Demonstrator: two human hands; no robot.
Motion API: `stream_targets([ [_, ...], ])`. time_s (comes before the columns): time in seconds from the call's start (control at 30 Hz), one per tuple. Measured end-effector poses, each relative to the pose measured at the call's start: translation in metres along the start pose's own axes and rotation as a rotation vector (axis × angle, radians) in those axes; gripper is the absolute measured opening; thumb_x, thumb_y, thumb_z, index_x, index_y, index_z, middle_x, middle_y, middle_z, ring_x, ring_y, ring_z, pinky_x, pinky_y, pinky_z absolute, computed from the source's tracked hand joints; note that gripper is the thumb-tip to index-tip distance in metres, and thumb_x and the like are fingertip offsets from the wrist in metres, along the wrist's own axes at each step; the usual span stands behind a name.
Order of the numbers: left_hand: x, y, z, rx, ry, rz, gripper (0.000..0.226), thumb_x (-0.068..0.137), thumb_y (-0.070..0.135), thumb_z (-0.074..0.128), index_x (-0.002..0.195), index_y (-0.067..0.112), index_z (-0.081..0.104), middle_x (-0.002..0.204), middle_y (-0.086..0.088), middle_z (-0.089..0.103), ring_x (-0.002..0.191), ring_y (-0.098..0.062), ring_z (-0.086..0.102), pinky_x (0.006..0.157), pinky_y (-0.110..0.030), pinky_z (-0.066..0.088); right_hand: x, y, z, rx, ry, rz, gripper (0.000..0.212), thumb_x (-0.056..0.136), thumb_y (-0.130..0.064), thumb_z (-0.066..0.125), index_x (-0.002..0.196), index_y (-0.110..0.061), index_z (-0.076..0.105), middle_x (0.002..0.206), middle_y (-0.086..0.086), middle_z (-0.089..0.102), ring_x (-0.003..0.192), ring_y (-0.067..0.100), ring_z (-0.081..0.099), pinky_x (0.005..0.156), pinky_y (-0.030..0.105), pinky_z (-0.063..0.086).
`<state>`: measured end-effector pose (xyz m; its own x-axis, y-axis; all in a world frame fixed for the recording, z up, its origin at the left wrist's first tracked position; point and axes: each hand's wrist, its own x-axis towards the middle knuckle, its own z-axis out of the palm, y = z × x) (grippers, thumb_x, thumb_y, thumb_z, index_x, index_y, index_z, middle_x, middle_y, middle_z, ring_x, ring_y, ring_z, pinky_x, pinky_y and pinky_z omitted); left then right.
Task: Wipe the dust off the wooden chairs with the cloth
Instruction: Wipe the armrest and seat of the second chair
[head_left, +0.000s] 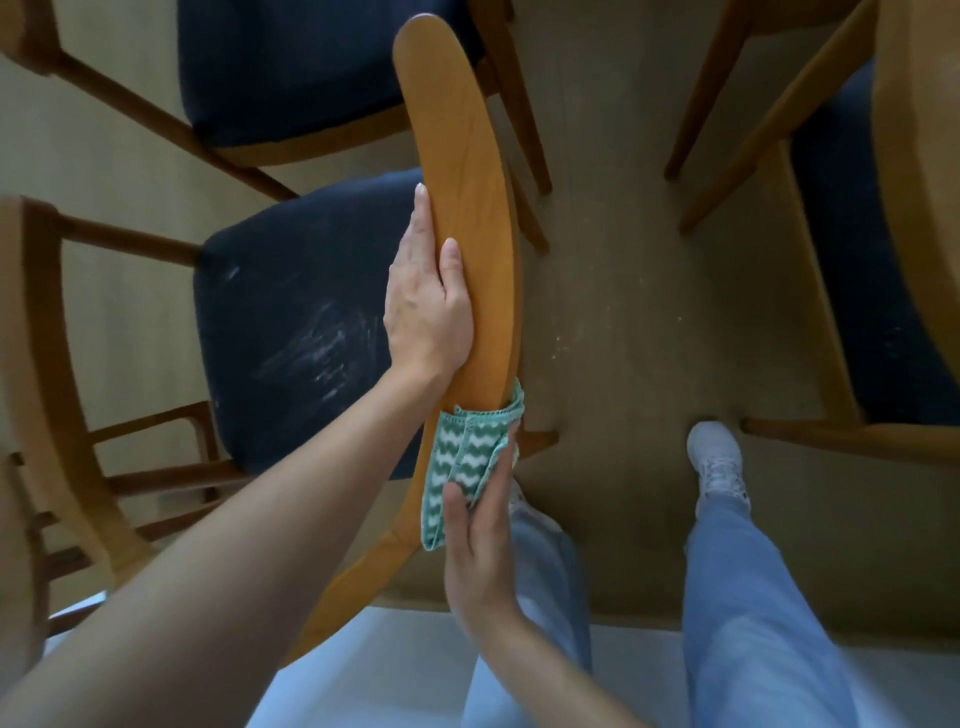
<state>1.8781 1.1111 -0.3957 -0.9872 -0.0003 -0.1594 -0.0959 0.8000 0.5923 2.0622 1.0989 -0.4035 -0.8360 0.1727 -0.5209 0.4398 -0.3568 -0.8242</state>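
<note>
Left hand (428, 306): your fingers and thumb clasp the back rail (467, 156) midway.
Right hand (478, 561): you pinch the cloth (457, 462) round the rail's near end.
Seat (291, 322): left of the rail, dark, streaked with pale dust.
Second chair (291, 78): left of the rail's far end.
Third chair (857, 260): right of the rail, well apart.
</note>
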Motion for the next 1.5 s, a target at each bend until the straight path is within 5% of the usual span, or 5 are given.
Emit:
stream_targets([
  [0.53, -0.001, 0.003, -0.002, -0.016, -0.021, -0.002, 0.055, 0.099, 0.04, 0.026, 0.15, 0.028, 0.009, 0.152, 0.001, 0.03, 0.136, -0.017, 0.034, 0.11, -0.049, 0.03, 0.011, 0.0, 0.01, -0.05, 0.121, -0.047, 0.074, 0.084, -0.072, 0.033, 0.143, -0.051, -0.007, 0.155, -0.005, 0.019, 0.136, 0.004, 0.031, 0.105, 0.018, 0.036],
  [0.7, -0.001, 0.004, -0.002, -0.011, -0.012, -0.012, 0.054, 0.1, 0.041, 0.026, 0.15, 0.03, 0.007, 0.153, 0.001, 0.028, 0.138, -0.018, 0.031, 0.112, -0.05, 0.028, -0.041, 0.031, 0.038, -0.329, 0.082, 0.068, 0.085, 0.092, -0.063, 0.03, 0.141, 0.007, 0.029, 0.131, 0.022, 0.05, 0.113, 0.001, 0.043, 0.092, -0.006, 0.024],
  [0.9, 0.001, 0.001, -0.002, -0.027, -0.018, 0.019, 0.053, 0.101, 0.038, 0.026, 0.15, 0.029, 0.008, 0.153, 0.001, 0.028, 0.139, -0.016, 0.03, 0.112, -0.049, 0.027, 0.017, -0.005, -0.001, -0.118, 0.099, 0.044, 0.091, 0.082, -0.074, 0.039, 0.151, -0.026, 0.004, 0.149, -0.001, 0.035, 0.134, 0.013, 0.039, 0.109, 0.042, 0.036],
  [1.0, 0.003, -0.002, 0.0, -0.042, -0.023, 0.027, 0.054, 0.101, 0.038, 0.027, 0.15, 0.028, 0.008, 0.153, -0.001, 0.028, 0.139, -0.017, 0.03, 0.112, -0.05, 0.028, 0.071, -0.038, -0.036, -0.021, -0.043, -0.001, 0.077, 0.088, -0.055, 0.041, 0.151, -0.027, 0.005, 0.151, -0.004, 0.03, 0.136, 0.008, 0.035, 0.111, 0.029, 0.035],
  [1.5, 0.002, -0.003, 0.0, -0.027, -0.077, 0.005, 0.053, 0.091, 0.052, 0.004, 0.141, 0.041, -0.009, 0.157, 0.006, 0.014, 0.144, -0.009, 0.008, 0.117, -0.027, 0.001, 0.293, -0.207, -0.014, -1.368, -0.232, -0.485, 0.058, 0.102, -0.04, 0.029, 0.152, -0.025, 0.002, 0.159, 0.004, -0.011, 0.146, 0.02, -0.003, 0.117, 0.041, 0.014],
])
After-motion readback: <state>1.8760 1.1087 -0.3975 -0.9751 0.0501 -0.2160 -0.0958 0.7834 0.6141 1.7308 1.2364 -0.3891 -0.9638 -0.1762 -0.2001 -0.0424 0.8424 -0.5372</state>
